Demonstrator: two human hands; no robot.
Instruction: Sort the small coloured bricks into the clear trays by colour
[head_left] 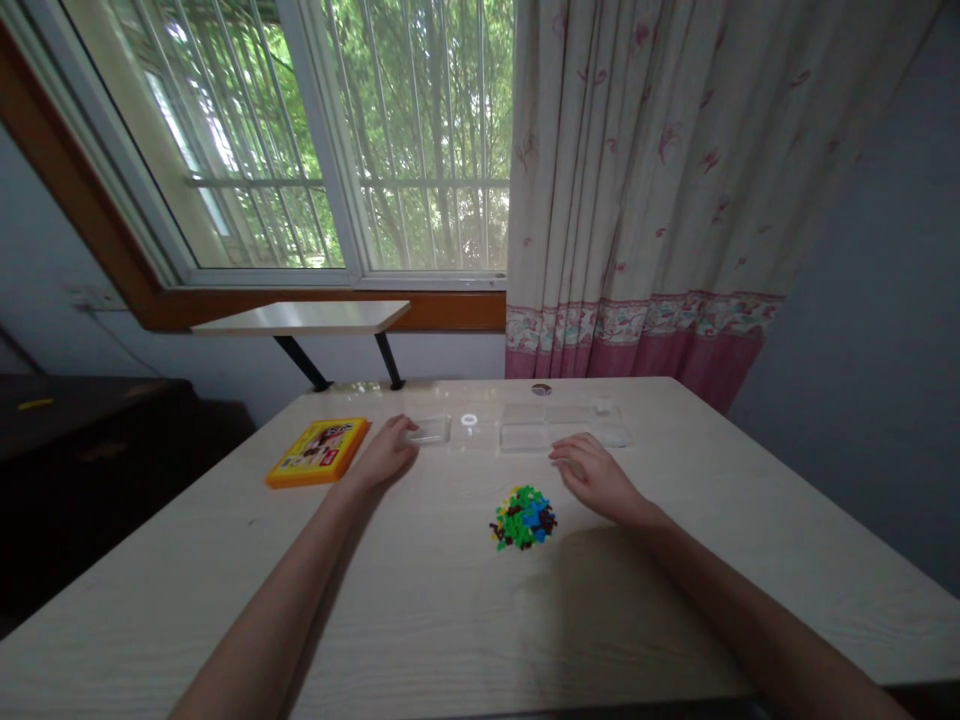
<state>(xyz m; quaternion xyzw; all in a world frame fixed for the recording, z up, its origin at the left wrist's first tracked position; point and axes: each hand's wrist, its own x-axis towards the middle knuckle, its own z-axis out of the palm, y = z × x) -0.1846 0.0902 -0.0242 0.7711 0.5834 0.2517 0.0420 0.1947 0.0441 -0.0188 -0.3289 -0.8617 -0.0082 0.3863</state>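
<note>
— In the head view, where is the pile of small coloured pieces?
— On the worktop, closer to the person than the right hand and off to its left; that hand is the nearer one.
— How does it stand?
— Loosely curled, a narrow gap between thumb and fingers, nothing visible inside. The divided clear tray lies just beyond, long axis left to right.
— And the left hand?
— At the small clear case's left end; whether it grips, I cannot tell.
</note>
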